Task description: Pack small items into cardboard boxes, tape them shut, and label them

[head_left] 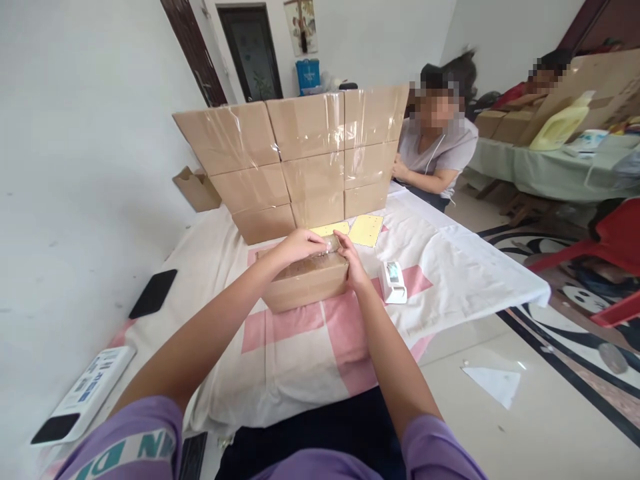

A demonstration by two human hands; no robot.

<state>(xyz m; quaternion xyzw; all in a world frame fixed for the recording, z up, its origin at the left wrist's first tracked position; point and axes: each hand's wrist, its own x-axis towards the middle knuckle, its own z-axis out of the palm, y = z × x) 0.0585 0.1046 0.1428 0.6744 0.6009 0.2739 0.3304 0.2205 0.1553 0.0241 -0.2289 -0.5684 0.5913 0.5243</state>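
A cardboard box point(307, 288) lies on the cloth-covered table in front of me. Over its top, near the right end, is a roll of clear packing tape point(331, 243). My left hand point(301, 245) is closed, its fingertips pinched at the roll's left side. From the right, my right hand point(352, 256) has its fingers curled against the roll, while the lower part of the hand is beside the box's right end. Behind the box, yellow sheets point(367, 230) lie on the cloth. A white device with a small screen point(394, 281) stands to the right.
A wall of taped cardboard boxes point(313, 163) rises at the table's far side. Behind its right end sits a co-worker point(435, 147). On the left are a black flat object point(153, 293) and a white power-strip-like device point(85, 393). A red chair point(595, 247) is at right.
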